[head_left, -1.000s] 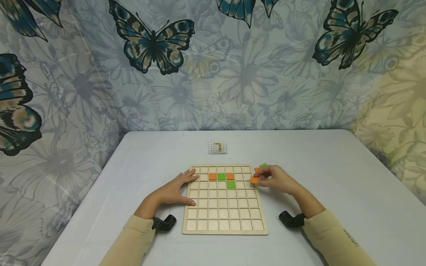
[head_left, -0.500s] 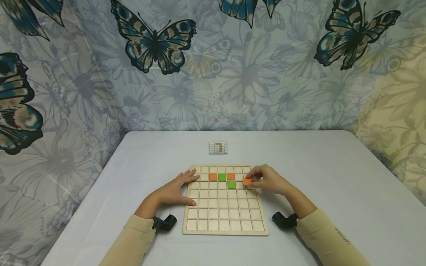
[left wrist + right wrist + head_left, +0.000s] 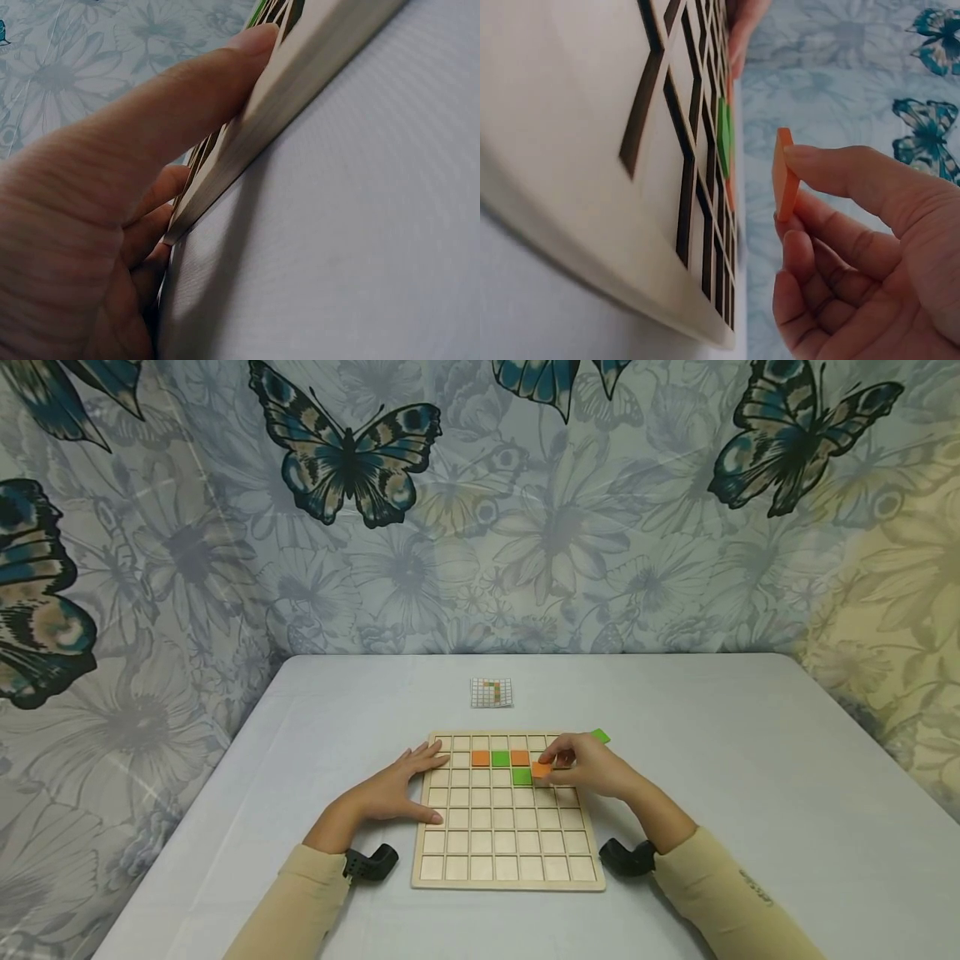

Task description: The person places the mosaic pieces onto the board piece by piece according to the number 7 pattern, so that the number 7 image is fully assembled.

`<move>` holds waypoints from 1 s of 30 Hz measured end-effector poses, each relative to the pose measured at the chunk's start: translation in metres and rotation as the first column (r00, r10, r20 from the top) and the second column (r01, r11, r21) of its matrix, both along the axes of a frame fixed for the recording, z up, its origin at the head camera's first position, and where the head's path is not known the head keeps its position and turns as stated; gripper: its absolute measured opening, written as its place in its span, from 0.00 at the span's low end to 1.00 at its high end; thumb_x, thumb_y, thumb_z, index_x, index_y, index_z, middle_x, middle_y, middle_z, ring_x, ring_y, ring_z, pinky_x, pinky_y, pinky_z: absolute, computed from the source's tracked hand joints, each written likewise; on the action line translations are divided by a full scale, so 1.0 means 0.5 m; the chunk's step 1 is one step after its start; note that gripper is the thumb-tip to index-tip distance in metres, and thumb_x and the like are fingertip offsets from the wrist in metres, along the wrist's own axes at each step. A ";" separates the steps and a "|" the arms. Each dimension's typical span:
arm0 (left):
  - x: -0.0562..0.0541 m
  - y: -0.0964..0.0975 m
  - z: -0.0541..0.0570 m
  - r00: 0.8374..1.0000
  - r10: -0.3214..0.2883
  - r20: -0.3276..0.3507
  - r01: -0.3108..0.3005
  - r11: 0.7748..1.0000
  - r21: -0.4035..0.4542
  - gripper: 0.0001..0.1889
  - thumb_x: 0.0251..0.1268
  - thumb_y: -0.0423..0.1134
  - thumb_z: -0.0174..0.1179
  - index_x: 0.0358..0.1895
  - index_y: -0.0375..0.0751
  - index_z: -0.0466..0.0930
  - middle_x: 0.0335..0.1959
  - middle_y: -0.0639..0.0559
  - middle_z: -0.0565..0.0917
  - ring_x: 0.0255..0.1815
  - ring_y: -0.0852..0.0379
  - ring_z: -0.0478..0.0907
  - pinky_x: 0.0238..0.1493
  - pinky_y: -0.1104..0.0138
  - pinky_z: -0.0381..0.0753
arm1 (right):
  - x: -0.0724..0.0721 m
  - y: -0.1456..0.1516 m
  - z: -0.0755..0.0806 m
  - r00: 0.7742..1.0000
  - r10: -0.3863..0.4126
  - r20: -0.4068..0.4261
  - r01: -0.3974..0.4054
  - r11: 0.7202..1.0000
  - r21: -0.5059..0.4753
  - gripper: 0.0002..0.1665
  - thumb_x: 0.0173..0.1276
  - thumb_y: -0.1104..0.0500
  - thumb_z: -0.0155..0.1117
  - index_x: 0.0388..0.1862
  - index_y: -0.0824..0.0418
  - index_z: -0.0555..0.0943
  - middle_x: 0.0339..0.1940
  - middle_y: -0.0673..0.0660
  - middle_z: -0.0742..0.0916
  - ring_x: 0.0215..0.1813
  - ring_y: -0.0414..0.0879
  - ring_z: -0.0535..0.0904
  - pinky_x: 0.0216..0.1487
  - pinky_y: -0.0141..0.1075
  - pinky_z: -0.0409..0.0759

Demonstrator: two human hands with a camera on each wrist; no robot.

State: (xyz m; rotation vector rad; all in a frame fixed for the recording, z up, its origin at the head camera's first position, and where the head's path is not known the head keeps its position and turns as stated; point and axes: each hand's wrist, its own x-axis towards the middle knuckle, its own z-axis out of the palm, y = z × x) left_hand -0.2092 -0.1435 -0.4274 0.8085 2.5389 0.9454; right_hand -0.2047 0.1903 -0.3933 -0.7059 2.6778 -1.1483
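Observation:
A wooden grid board point(image 3: 510, 885) lies flat on the white table. In its upper rows sit two orange tiles, one of them this orange tile point(image 3: 480, 758), and two green tiles, one being this lower green tile point(image 3: 521, 777). My right hand point(image 3: 592, 766) pinches another orange tile point(image 3: 786, 176) between thumb and fingers; the right wrist view shows that tile held off the board's surface. In the head view it appears just right of the lower green tile. My left hand point(image 3: 390, 789) rests on the board's left edge, fingers spread, thumb point(image 3: 255, 41) on the frame.
A small printed grid card point(image 3: 491, 693) lies behind the board. Beyond the board's upper right corner a loose green tile point(image 3: 601, 736) shows, partly behind my right hand. The table point(image 3: 712, 718) meets a butterfly-patterned backdrop point(image 3: 555, 568).
My right hand has moved left with the orange tile, from the board's right edge to over the grid near the lower green tile. The left hand has stayed in place.

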 end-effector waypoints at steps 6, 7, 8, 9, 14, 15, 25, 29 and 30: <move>-0.001 -0.001 -0.002 1.000 0.000 0.000 0.000 1.000 -0.003 0.49 0.43 0.57 0.71 0.71 0.50 0.58 0.77 0.51 0.45 0.77 0.43 0.34 0.75 0.46 0.37 | 0.001 -0.009 -0.001 1.000 -0.007 0.022 0.007 1.000 0.000 0.13 0.54 0.59 0.72 0.37 0.62 0.83 0.33 0.53 0.82 0.32 0.42 0.71 0.31 0.29 0.73; -0.001 -0.001 -0.002 1.000 -0.001 -0.001 0.001 1.000 -0.003 0.49 0.43 0.57 0.71 0.71 0.50 0.58 0.77 0.51 0.45 0.77 0.43 0.34 0.75 0.46 0.37 | 0.001 -0.010 0.000 1.000 -0.004 0.022 0.004 1.000 -0.002 0.13 0.54 0.59 0.72 0.37 0.62 0.83 0.34 0.54 0.82 0.32 0.42 0.71 0.32 0.29 0.73; -0.001 -0.001 -0.002 1.000 -0.001 0.000 0.001 1.000 -0.004 0.49 0.43 0.57 0.71 0.71 0.50 0.58 0.77 0.51 0.45 0.77 0.43 0.34 0.75 0.46 0.37 | 0.001 -0.011 0.000 1.000 0.000 0.021 0.000 1.000 -0.002 0.13 0.54 0.59 0.72 0.37 0.62 0.83 0.34 0.54 0.82 0.32 0.42 0.71 0.32 0.29 0.73; -0.001 -0.001 -0.001 1.000 -0.001 0.000 0.001 1.000 -0.002 0.49 0.43 0.57 0.71 0.71 0.50 0.58 0.77 0.51 0.45 0.77 0.43 0.34 0.75 0.46 0.37 | 0.002 -0.013 0.001 1.000 0.004 0.021 -0.004 1.000 -0.003 0.13 0.54 0.59 0.72 0.38 0.62 0.83 0.34 0.54 0.83 0.32 0.42 0.71 0.32 0.29 0.73; -0.002 -0.002 -0.002 1.000 0.006 0.000 -0.006 1.000 -0.002 0.50 0.42 0.57 0.72 0.71 0.51 0.58 0.77 0.52 0.46 0.77 0.43 0.34 0.75 0.46 0.38 | 0.004 -0.025 0.006 1.000 0.018 0.016 -0.018 1.000 -0.001 0.12 0.55 0.60 0.71 0.38 0.61 0.83 0.36 0.53 0.83 0.34 0.42 0.72 0.34 0.30 0.74; -0.003 -0.002 -0.002 1.000 0.007 0.000 -0.007 1.000 -0.001 0.50 0.42 0.57 0.72 0.71 0.50 0.58 0.77 0.52 0.46 0.77 0.43 0.34 0.75 0.46 0.38 | 0.004 -0.027 0.007 1.000 0.020 0.016 -0.020 1.000 0.002 0.12 0.55 0.59 0.71 0.38 0.61 0.83 0.37 0.53 0.83 0.34 0.42 0.73 0.35 0.30 0.75; -0.003 0.001 0.000 1.000 -0.004 -0.007 0.004 1.000 0.010 0.49 0.42 0.55 0.72 0.71 0.48 0.59 0.76 0.50 0.47 0.77 0.42 0.35 0.75 0.47 0.37 | 0.009 -0.037 0.002 0.996 0.057 0.066 -0.055 0.998 -0.031 0.12 0.54 0.61 0.70 0.38 0.62 0.82 0.39 0.55 0.83 0.36 0.42 0.74 0.36 0.29 0.76; -0.002 0.000 -0.001 1.000 0.000 -0.003 0.000 1.000 0.006 0.49 0.42 0.55 0.72 0.71 0.49 0.59 0.77 0.50 0.47 0.77 0.41 0.35 0.75 0.46 0.38 | 0.011 -0.043 -0.004 0.993 0.085 0.083 -0.082 0.996 -0.039 0.11 0.53 0.63 0.71 0.37 0.63 0.82 0.37 0.55 0.83 0.34 0.42 0.74 0.34 0.28 0.76; -0.002 -0.001 -0.002 1.000 0.001 -0.002 -0.001 1.000 0.005 0.49 0.43 0.55 0.72 0.71 0.49 0.59 0.77 0.51 0.46 0.77 0.41 0.35 0.75 0.46 0.38 | 0.011 -0.045 -0.006 0.992 0.089 0.084 -0.086 0.996 -0.035 0.11 0.53 0.63 0.71 0.36 0.63 0.82 0.36 0.55 0.83 0.34 0.42 0.74 0.34 0.28 0.76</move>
